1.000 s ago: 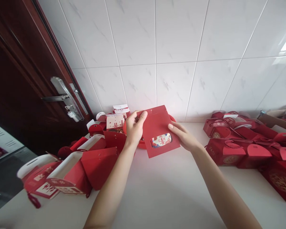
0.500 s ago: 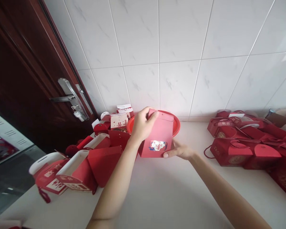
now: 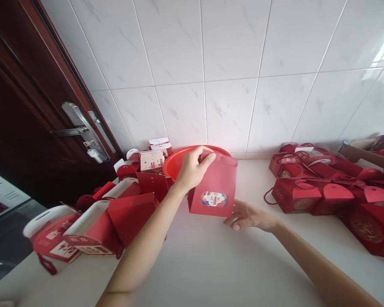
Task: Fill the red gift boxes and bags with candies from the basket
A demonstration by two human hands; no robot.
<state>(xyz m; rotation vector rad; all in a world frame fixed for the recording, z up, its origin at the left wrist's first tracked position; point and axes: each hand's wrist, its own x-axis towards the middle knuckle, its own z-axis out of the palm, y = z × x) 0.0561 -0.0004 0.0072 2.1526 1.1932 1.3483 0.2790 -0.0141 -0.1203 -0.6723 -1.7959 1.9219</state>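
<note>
A red paper gift box (image 3: 213,181) with a folded top and a printed window on its front is held up in the middle of the view. My left hand (image 3: 194,168) grips it at the top left edge, thumb on the front and fingers behind. Close by its lower right corner is my right hand (image 3: 248,216), with fingers apart and some tips partly behind the box; I cannot tell whether they touch it. Behind the held box stands a red plastic basket (image 3: 173,164), partly covered.
Several open red boxes (image 3: 132,217) crowd the white table (image 3: 205,264) on the left. Several closed red boxes (image 3: 296,196) with cord handles stand in rows on the right. A tiled wall (image 3: 230,115) runs behind, and a dark door (image 3: 25,94) is at the left.
My right hand has let go of the box's lower corner and opened. The box now faces me more squarely, still in my left hand. The whole view has shifted to the right.
</note>
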